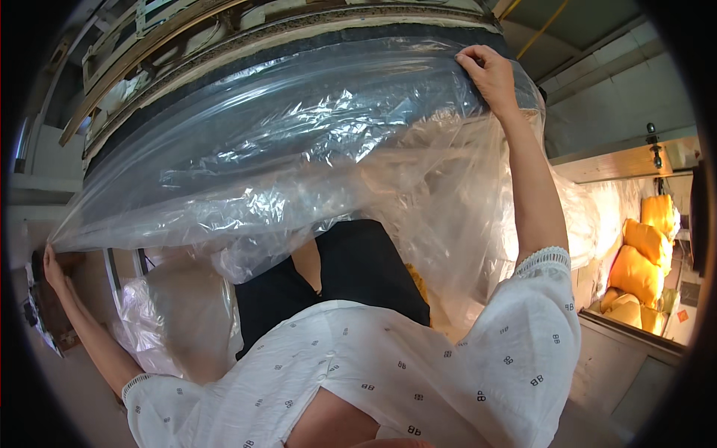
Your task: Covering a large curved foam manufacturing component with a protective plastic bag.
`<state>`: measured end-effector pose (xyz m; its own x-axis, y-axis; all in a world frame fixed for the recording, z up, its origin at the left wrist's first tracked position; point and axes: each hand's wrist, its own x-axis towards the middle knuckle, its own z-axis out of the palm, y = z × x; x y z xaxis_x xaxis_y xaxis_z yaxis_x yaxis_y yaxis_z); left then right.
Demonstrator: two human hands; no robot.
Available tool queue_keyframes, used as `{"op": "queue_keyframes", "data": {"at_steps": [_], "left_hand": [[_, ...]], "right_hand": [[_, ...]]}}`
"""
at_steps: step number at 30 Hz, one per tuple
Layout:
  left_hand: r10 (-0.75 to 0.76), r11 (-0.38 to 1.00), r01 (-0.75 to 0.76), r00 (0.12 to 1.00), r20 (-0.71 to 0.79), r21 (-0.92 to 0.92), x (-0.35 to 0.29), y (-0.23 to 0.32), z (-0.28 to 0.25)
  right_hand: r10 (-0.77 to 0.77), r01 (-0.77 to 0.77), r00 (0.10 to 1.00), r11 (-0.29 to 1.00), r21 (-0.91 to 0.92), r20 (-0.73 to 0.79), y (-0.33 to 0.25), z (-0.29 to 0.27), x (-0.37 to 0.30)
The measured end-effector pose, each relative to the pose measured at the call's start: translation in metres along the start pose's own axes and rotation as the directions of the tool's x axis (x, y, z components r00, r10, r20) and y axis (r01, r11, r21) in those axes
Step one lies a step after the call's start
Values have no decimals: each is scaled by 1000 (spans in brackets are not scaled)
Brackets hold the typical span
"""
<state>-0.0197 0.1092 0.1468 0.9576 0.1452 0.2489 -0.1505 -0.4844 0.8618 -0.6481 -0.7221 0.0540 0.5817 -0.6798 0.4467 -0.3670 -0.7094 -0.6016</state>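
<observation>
A wide sheet of clear plastic film (299,134) stretches across in front of me, shiny and wrinkled, over a dark surface (418,41) that shows along its far edge. At the far left my left hand (54,267) pinches a corner of the film, which runs taut from the fingers. Up at the right, my right hand (487,75) is closed on the film near its far edge, thumb and fingertips together. Loose film hangs in folds down towards my legs.
Wooden slats and a frame (112,82) run along the far left. Bundled clear plastic (175,313) lies left of my legs. Several yellow sacks (638,261) are stacked in a lit space at the right. A metal bolt (654,145) sticks out on the right side.
</observation>
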Motion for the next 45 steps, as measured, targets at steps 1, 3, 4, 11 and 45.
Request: {"op": "queue_keyframes", "data": {"at_steps": [1,3,4,11,45], "left_hand": [[2,1000,-2,1000,-4,-2,-2,-2,-8],[59,998,-59,997,44,1,-9,-3,-30],[63,998,-63,997,37,0,-17,-5,-39],[-109,994,109,988,111,2,-124,-6,-42],[215,963,-215,976,16,163,9,24,312]], "right_hand": [[-20,17,999,998,-65,-37,-4,2,0],[69,-70,998,992,-105,-11,-15,5,5],[165,-161,986,975,-154,12,-19,5,7],[150,-141,988,962,-232,22,-3,8,24],[188,-221,922,973,-64,-337,81,30,112]]}}
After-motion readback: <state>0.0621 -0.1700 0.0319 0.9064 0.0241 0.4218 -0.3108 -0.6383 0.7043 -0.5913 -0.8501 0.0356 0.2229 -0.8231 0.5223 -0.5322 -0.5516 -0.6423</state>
